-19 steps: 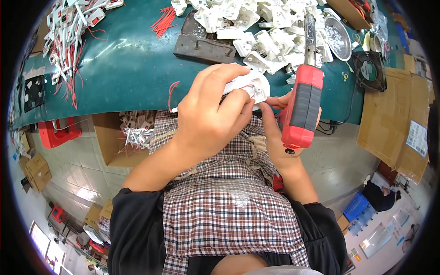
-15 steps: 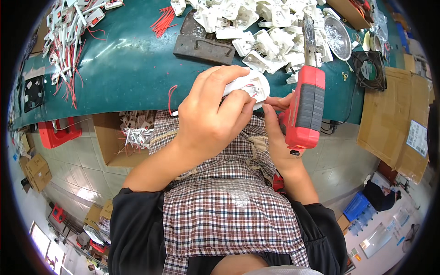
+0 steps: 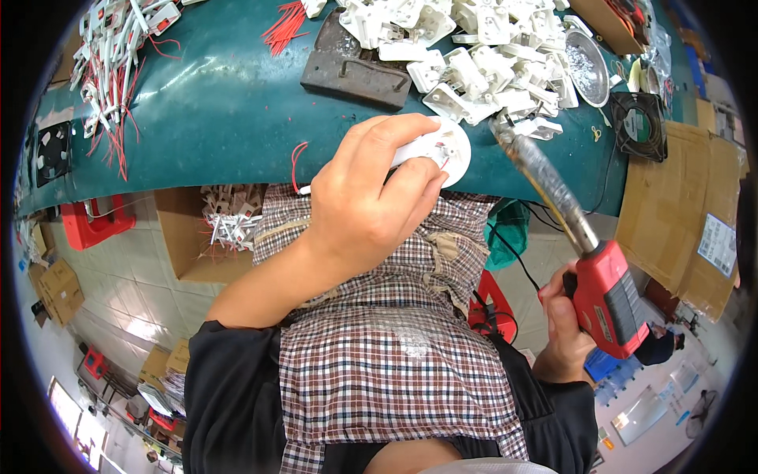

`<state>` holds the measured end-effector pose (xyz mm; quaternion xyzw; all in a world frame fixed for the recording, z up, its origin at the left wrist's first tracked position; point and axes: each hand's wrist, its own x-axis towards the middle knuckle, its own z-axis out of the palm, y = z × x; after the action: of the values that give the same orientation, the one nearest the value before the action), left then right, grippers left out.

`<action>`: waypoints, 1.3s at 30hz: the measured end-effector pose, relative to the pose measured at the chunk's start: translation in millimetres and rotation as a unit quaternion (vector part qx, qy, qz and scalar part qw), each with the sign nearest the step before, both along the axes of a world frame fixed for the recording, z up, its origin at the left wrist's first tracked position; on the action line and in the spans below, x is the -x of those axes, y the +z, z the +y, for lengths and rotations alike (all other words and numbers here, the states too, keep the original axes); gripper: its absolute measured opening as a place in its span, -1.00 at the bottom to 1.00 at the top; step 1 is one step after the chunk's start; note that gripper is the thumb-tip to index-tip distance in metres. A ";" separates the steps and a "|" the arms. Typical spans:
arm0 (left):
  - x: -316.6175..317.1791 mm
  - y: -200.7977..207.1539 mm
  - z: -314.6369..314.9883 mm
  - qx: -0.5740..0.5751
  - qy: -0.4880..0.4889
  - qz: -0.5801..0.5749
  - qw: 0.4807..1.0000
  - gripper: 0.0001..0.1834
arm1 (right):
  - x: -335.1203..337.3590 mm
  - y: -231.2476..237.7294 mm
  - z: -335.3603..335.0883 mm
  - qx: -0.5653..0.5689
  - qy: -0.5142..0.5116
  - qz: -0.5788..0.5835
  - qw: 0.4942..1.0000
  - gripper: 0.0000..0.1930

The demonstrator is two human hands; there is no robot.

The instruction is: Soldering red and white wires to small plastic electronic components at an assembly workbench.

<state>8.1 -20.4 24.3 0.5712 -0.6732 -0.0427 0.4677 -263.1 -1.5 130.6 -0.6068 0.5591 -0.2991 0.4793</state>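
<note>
My left hand (image 3: 367, 186) is closed round a white plastic housing (image 3: 455, 155) with a round open face and a long stem, just over the table's near edge. A small red wire end shows inside the round face. Left of that hand, a white-tipped lead with a red wire (image 3: 294, 166) sticks out. My right hand (image 3: 564, 320) grips the red and black handle of a soldering gun (image 3: 604, 288), low at the right. Its metal barrel slants up and left; the dark tip is right of the housing, apart from it, beside the heap of white plastic housings (image 3: 474, 63).
A dark metal block (image 3: 351, 75) with a handle stands on the green table (image 3: 213, 103). Wired white parts (image 3: 118, 71) lie at the far left, red wires (image 3: 283, 30) nearer the middle. At right are a metal dish (image 3: 588, 71), a fan (image 3: 636, 125) and a cardboard box (image 3: 679, 213).
My right hand has drawn the soldering gun down and to the right, away from the housing. It no longer touches the housing. My left hand keeps its hold, almost in place.
</note>
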 end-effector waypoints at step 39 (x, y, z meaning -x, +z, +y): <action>-2.7 2.2 -0.4 0.005 -0.037 0.009 0.999 -0.72 | -4.4 12.5 -39.3 0.106 0.223 0.170 0.954 -0.82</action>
<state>10.8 -20.8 26.5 0.5432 -0.6898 -0.0622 0.4746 -258.7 -40.8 143.1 -0.8053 0.4480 -0.1350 0.3641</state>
